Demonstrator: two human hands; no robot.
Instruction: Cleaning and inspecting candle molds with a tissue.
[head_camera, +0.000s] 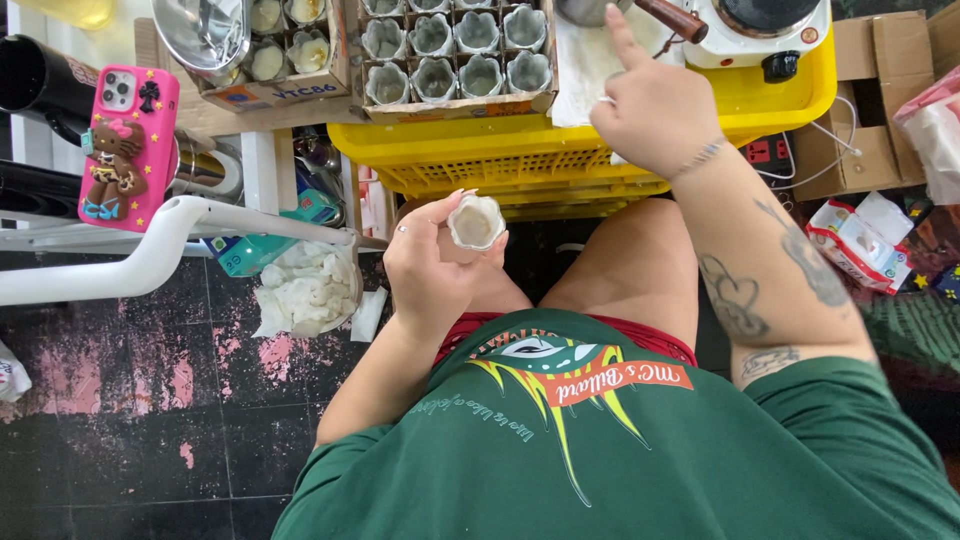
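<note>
From my feed I see a dark floor (120, 440), its paint worn through to pink patches on the left. A white tubular frame (170, 240) curves across the left side, and a pink phone case (128, 145) with a cartoon figure leans against the white shelving behind it. A stack of yellow plastic crates (520, 165) fills the far middle. Far right, a brown cardboard box (875, 100) sits open, with a red power strip (768, 152) beside it. The light is bright and even.

a yellow crate (600, 160) carries a cardboard tray (455, 100) and a white hotplate (760, 30).
</note>
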